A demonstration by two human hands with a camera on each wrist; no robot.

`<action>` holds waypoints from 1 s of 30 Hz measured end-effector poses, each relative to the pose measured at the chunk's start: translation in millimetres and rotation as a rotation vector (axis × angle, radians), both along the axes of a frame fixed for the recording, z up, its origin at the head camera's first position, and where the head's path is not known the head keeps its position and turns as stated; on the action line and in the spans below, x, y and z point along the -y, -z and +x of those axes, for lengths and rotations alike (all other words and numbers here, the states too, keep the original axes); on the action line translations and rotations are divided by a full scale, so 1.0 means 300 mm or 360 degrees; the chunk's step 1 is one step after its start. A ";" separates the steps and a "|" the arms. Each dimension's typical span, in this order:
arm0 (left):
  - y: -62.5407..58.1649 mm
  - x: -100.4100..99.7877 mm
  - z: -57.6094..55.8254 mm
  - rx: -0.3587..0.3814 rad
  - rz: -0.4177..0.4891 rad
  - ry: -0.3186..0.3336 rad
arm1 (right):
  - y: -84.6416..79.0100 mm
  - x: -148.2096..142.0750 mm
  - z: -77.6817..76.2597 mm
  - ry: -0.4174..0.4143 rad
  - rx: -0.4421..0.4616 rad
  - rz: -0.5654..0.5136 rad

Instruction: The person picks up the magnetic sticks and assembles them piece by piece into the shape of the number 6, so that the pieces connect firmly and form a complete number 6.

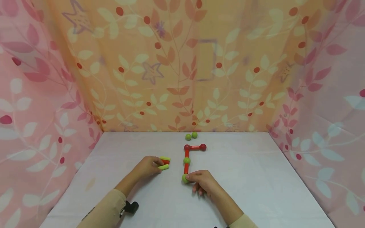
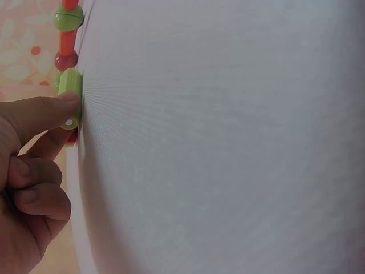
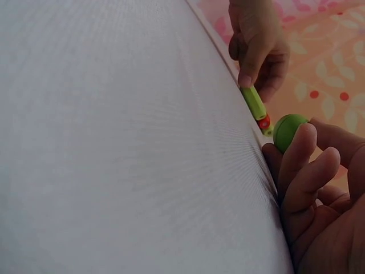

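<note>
A chain of balls and red rods lies on the white table. From a red ball (image 1: 203, 147), a red rod (image 1: 195, 147) runs left to a corner red ball (image 1: 187, 147). Two more red rods, joined by a middle green ball (image 1: 186, 161), lead down to an end green ball (image 1: 184, 179). My right hand (image 1: 203, 181) pinches that end ball between thumb and forefinger. To the left, my left hand (image 1: 149, 165) pinches a yellow-green rod (image 2: 70, 85) by thumb and finger. Beside it lie a red rod (image 1: 165, 161) and another yellow-green rod (image 1: 165, 158).
Two loose green balls (image 1: 191, 136) sit behind the chain, near the table's back edge. Floral cloth walls (image 1: 182, 63) enclose the white tabletop (image 1: 242, 177) at the back and both sides. A black strap mount (image 1: 131, 207) is on the left sleeve.
</note>
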State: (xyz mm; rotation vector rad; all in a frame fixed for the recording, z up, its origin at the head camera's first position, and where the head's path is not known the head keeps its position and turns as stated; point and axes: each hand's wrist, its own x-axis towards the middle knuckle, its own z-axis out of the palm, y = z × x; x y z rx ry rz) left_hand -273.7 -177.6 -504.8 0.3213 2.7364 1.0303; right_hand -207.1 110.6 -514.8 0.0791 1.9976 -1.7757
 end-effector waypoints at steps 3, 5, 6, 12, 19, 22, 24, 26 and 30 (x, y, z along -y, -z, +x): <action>0.002 0.005 0.004 0.0032 0.0004 0.0001 | 0.001 0.006 0.000 -0.0009 0.0000 -0.0006; 0.003 0.008 0.007 0.0063 0.0045 0.0010 | 0.001 0.008 0.001 -0.0013 0.0008 -0.0001; 0.003 0.008 0.009 0.0072 0.0073 0.0030 | 0.000 0.009 0.001 -0.0012 0.0014 0.0004; -0.014 -0.009 0.044 0.0122 0.0238 0.0143 | -0.005 0.002 -0.002 -0.0015 0.0024 0.0022; -0.014 -0.059 0.122 0.0096 0.0237 0.0343 | -0.008 -0.015 -0.006 -0.0057 0.0006 0.0080; -0.011 -0.087 0.147 0.0109 0.0256 0.0394 | -0.015 -0.015 -0.011 -0.0070 0.0002 0.0089; -0.009 -0.106 0.163 0.0139 0.0267 0.0412 | -0.020 -0.013 -0.014 -0.0075 -0.0004 0.0084; -0.010 -0.125 0.177 0.0163 0.0277 0.0438 | -0.025 -0.008 -0.015 -0.0087 -0.0003 0.0082; -0.011 -0.157 0.201 0.0199 0.0289 0.0484 | -0.027 -0.001 -0.017 -0.0105 -0.0007 0.0101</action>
